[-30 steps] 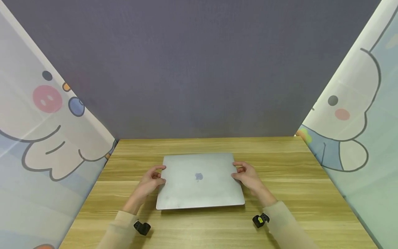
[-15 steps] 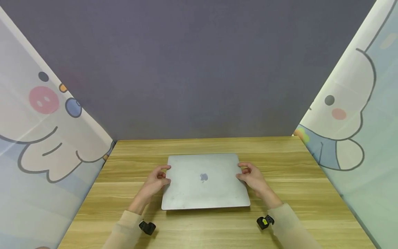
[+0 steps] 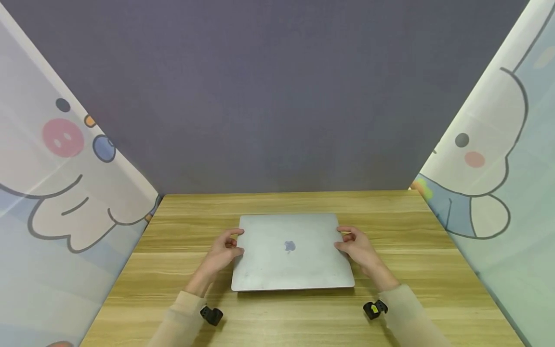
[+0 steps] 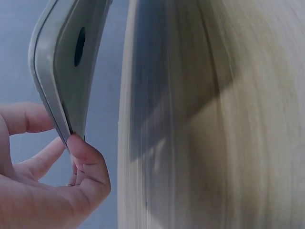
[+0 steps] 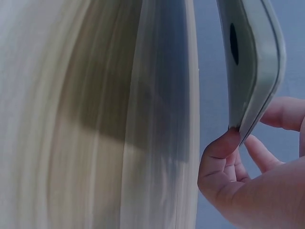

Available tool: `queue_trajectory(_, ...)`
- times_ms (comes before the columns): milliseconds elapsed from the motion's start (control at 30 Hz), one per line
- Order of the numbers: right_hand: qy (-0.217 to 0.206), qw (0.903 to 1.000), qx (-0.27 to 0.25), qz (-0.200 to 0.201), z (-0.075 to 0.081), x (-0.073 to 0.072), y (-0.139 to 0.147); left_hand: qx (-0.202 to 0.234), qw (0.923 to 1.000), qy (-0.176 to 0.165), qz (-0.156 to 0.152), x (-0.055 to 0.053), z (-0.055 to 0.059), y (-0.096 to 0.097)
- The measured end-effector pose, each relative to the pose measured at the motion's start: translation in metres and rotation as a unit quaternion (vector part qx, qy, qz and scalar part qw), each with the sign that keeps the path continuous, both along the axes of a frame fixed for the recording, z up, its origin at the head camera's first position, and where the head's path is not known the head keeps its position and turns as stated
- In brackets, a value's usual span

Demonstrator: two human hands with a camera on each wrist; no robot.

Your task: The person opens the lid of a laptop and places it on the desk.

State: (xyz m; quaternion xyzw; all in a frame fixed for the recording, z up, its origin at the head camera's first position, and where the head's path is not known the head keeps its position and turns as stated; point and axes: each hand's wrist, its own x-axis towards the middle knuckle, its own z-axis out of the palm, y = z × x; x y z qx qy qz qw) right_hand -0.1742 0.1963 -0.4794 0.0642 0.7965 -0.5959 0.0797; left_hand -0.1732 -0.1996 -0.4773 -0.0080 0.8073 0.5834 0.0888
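Note:
A closed silver laptop (image 3: pixel 277 265) with a dark apple logo is held level between both hands in the head view. It hangs above the wooden table; both wrist views show a gap and a shadow below it. My left hand (image 3: pixel 220 254) grips its left edge, thumb on the lid. The right hand (image 3: pixel 359 248) grips the opposite edge in the same way. In the left wrist view, the left hand (image 4: pixel 52 176) has a fingertip curled under the laptop's base (image 4: pixel 78 71), near a round dark foot. The right wrist view shows the right hand (image 5: pixel 262 181) likewise underneath.
The wooden table (image 3: pixel 295 323) extends around and below the laptop. A grey panel (image 3: pixel 277 96) rises behind its far edge. Cartoon-printed cloth walls flank it, the left wall (image 3: pixel 52 202) and the right wall (image 3: pixel 524 202). Black wrist cameras sit by both sleeves.
Both hands have carried the laptop a little to the right over the table. Their grip on its two edges looks the same.

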Motion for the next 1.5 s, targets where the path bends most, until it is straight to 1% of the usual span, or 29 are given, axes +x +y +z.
queue_trajectory(267, 0.012, 0.9993, 0.037, -0.001, -0.001, 0.000, 0.005, -0.004, 1.0000, -0.004, 0.006, -0.002, -0.005, 0.010)
queue_trajectory(433, 0.014, 0.9989, 0.044, -0.003, -0.005, -0.001, 0.007, -0.014, 0.9999, -0.002, 0.006, -0.004, -0.011, 0.014)
queue_trajectory(667, 0.012, 0.9983, 0.057, -0.007, -0.010, -0.004, 0.009, -0.027, 0.9996, -0.004, 0.010, -0.010, -0.019, 0.020)
queue_trajectory(1000, 0.002, 0.9972, 0.074, -0.005, -0.019, -0.010, 0.012, -0.051, 0.9987, -0.006, 0.005, -0.017, -0.026, 0.024)
queue_trajectory(1200, -0.001, 0.9971, 0.076, -0.006, -0.020, -0.008, 0.011, -0.056, 0.9984, -0.002, -0.001, -0.017, -0.029, 0.024)
queue_trajectory(1500, 0.001, 0.9960, 0.089, 0.004, -0.016, -0.002, 0.007, -0.069, 0.9976, -0.001, -0.002, -0.014, -0.028, 0.022)
